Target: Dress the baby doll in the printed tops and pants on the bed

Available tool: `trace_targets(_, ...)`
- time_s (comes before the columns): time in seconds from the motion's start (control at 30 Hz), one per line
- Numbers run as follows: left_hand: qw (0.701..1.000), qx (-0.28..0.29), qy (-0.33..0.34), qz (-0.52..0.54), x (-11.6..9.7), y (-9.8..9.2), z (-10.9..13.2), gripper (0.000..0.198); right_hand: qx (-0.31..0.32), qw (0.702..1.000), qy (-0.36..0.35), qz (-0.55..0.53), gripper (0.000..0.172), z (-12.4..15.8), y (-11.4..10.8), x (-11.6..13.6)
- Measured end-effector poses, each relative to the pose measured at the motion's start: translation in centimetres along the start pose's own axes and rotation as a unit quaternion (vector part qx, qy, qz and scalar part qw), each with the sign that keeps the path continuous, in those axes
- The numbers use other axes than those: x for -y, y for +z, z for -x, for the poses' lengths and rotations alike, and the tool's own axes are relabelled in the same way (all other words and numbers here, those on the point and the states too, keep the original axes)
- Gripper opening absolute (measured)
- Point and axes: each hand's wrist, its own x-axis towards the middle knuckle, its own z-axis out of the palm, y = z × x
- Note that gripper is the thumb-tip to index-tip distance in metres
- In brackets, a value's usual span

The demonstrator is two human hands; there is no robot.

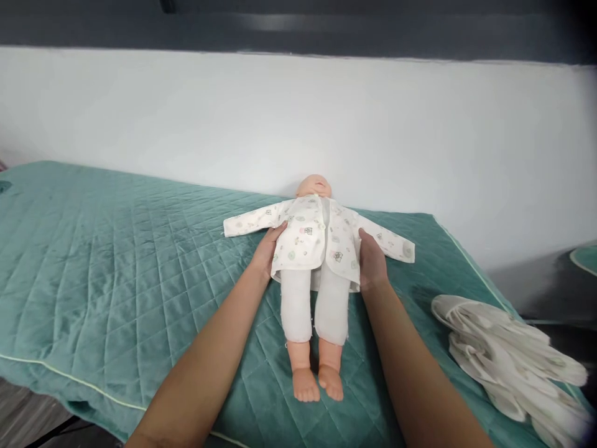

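A baby doll (315,184) lies on its back on a green quilted bedspread (116,267), its head toward the wall and its bare feet toward me. It wears a white printed jacket (298,242), with both sleeves spread out sideways and the front edges meeting near the chest. White cloth covers its legs down to the shins. My left hand (269,247) grips the doll's side at the jacket, thumb on top. On the opposite side my right hand (372,258) holds it likewise. The fingers of both hands are largely hidden behind the doll.
A crumpled pile of white cloth (494,348) lies at the right edge of the bed. Behind the bed rises a white wall (233,118), with a dark band (298,28) above it. Part of the floor (28,414) shows at lower left.
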Motion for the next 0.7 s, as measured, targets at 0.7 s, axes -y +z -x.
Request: trace_targets(0.7,0.978,-0.084,0.12,0.151,-3.5,-3.0,-1.4,0.022,0.004,0.996,0.036,-0.087,0.035,-0.5,-1.6,1.2)
